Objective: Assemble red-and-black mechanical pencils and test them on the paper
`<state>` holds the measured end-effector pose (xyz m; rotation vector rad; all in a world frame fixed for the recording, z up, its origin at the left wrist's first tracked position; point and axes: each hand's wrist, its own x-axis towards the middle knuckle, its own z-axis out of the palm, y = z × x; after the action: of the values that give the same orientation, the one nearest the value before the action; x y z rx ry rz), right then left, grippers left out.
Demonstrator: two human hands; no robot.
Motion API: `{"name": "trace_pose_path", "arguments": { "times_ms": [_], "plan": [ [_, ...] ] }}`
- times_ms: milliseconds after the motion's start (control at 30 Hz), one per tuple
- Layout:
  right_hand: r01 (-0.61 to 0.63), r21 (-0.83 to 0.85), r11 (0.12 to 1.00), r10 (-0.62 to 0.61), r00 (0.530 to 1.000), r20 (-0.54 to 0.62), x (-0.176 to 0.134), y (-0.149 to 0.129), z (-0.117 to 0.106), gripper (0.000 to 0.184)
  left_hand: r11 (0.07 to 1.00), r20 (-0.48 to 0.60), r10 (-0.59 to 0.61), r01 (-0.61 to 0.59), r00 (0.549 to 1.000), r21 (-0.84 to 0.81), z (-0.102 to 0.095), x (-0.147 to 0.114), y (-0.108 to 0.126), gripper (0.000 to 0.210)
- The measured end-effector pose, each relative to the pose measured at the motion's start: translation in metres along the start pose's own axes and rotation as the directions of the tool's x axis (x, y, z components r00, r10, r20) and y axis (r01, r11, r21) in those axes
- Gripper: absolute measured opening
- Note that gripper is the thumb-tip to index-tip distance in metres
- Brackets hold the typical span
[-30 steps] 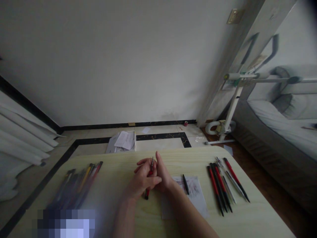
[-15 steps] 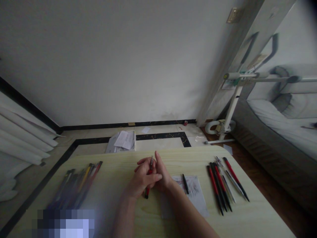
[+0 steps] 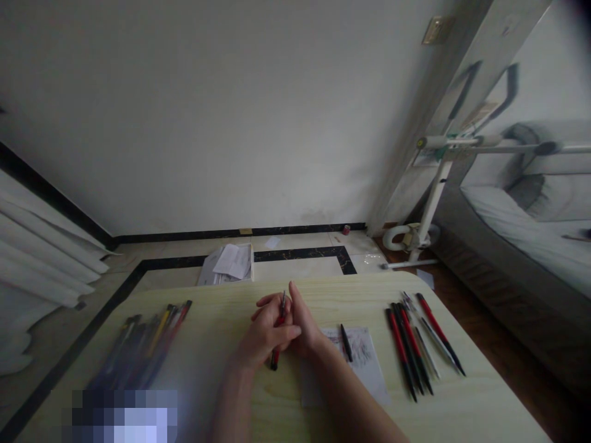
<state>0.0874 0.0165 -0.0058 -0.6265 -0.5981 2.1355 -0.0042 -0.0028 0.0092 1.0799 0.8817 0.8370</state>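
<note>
My left hand [image 3: 262,335] and my right hand [image 3: 305,329] are pressed together over the middle of the table. Between them is a red and black pen [image 3: 281,320], tilted, its thin silver end pointing up and away and its black end [image 3: 274,363] sticking out below. My left fingers are closed around the pen, with the thumb lying toward my right palm. On the right hand, the thumb points up while the fingers curl in against the pen and left hand, partly hidden. A short black pen piece [image 3: 346,343] lies on a scribbled paper sheet [image 3: 369,369] beside my right forearm.
Several red and black pens [image 3: 402,351] and thin silver-white pieces [image 3: 427,351] lie at the right of the table [image 3: 221,301]. Blurred pens [image 3: 159,332] are grouped at the left. Beyond the table's far edge a box with papers [image 3: 233,261] stands on the floor.
</note>
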Motion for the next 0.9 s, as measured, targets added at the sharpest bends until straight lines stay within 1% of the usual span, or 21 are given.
{"name": "trace_pose_path", "arguments": {
  "times_ms": [267, 400, 533, 633, 800, 900],
  "plan": [
    [-0.005, 0.013, 1.0, 0.005, 1.0, -0.006, -0.0004, 0.0, -0.0003, 0.068, 1.0, -0.024, -0.013, 0.014, 1.0, 0.013, 0.0015, 0.0017, 0.0025, 0.03],
    [0.014, 0.011, 1.0, -0.014, 1.0, -0.002, -0.0003, 0.0009, -0.0005, 0.066, 1.0, -0.026, -0.03, 0.03, 0.999, 0.007, 0.001, 0.0016, 0.0022, 0.03],
    [0.008, -0.012, 1.0, -0.009, 1.0, -0.028, 0.0017, 0.0037, -0.0027, 0.066, 0.999, -0.014, -0.035, 0.035, 0.999, 0.003, -0.0003, 0.002, 0.0003, 0.029],
    [0.026, -0.02, 0.999, -0.027, 0.999, -0.032, 0.0026, 0.0044, -0.0029, 0.064, 0.999, -0.006, -0.034, 0.034, 0.999, -0.007, -0.0009, 0.0028, -0.0012, 0.029],
    [0.017, -0.02, 1.0, -0.018, 0.999, -0.052, 0.003, 0.0045, -0.0028, 0.063, 0.999, -0.03, -0.034, 0.033, 0.999, -0.02, -0.0013, 0.0042, -0.0024, 0.03],
    [0.027, -0.055, 0.998, -0.031, 0.997, -0.066, 0.0036, 0.0062, -0.0051, 0.064, 0.999, -0.029, -0.036, 0.035, 0.999, -0.023, -0.0018, 0.0044, -0.0029, 0.03]
  ]
}}
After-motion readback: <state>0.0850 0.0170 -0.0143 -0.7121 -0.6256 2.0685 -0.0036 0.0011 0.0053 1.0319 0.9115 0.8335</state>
